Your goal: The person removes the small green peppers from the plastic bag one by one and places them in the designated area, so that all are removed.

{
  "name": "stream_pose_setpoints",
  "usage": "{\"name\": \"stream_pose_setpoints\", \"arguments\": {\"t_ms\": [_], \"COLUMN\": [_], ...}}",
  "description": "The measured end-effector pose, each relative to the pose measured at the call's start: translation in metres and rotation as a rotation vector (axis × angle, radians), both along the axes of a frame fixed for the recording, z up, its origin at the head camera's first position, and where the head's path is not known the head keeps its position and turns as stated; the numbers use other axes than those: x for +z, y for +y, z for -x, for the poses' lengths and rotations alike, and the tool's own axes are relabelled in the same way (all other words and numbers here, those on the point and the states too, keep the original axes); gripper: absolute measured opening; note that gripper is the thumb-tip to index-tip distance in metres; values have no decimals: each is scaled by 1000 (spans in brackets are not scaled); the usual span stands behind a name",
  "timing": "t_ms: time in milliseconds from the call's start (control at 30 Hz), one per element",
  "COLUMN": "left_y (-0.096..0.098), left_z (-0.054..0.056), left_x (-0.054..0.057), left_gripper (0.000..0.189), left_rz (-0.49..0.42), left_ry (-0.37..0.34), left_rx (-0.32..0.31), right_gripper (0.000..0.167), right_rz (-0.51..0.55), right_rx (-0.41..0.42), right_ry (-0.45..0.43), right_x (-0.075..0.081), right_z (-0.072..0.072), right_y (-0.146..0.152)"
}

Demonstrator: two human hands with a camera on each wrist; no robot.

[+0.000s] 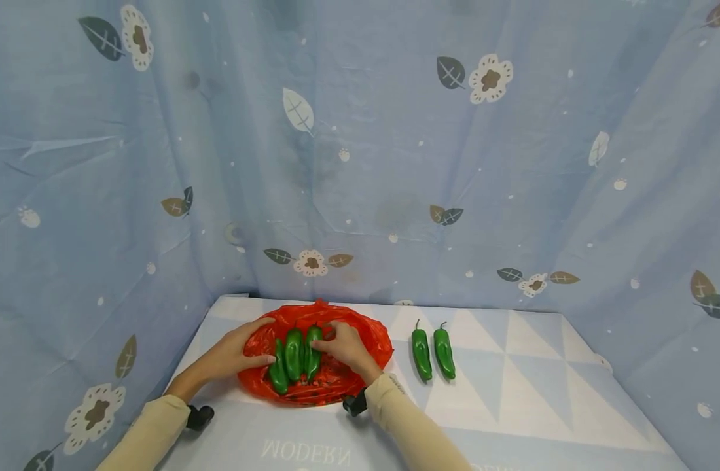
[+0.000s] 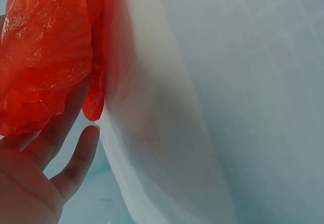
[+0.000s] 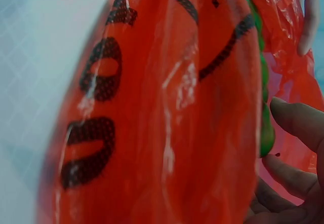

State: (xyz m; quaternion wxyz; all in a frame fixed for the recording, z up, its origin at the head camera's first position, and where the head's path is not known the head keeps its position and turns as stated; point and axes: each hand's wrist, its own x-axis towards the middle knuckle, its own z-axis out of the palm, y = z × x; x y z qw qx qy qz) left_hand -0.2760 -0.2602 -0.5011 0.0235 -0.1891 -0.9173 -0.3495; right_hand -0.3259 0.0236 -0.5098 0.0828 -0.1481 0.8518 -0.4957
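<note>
Green pepper (image 1: 313, 362) lies pinched by fingers of the right hand (image 1: 347, 347), while the left hand (image 1: 233, 350) spreads its fingers against the side of a red plastic bag (image 1: 374, 327); that pepper and two other peppers (image 1: 293, 355) lie inside, and farther right two more peppers (image 1: 421, 353) rest side by side on the patterned surface (image 1: 531, 340)

I see three green peppers (image 1: 293, 354) side by side amid the folds of a crumpled red bag (image 1: 379, 340) | two glossy green peppers (image 1: 421, 355), roughly parallel, on the tabletop (image 1: 531, 392) right of it
</note>
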Motion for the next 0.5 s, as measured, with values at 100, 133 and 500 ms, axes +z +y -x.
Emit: {"name": "stream_pose_setpoints", "arguments": {"t_ms": [100, 133, 500], "left_y": [0, 0, 0], "left_z": [0, 0, -1], "left_x": [1, 1, 1], "left_gripper": [86, 86, 85], "left_rz": [-2, -2, 6], "left_ry": [-2, 0, -3], "left_rx": [0, -1, 2], "right_gripper": [48, 47, 38], "right_rz": [8, 11, 87], "right_rx": [-5, -8, 10], "right_ry": [-4, -6, -43], "right_x": [-3, -4, -7], "right_z": [1, 1, 3], "right_y": [-2, -2, -4]}}
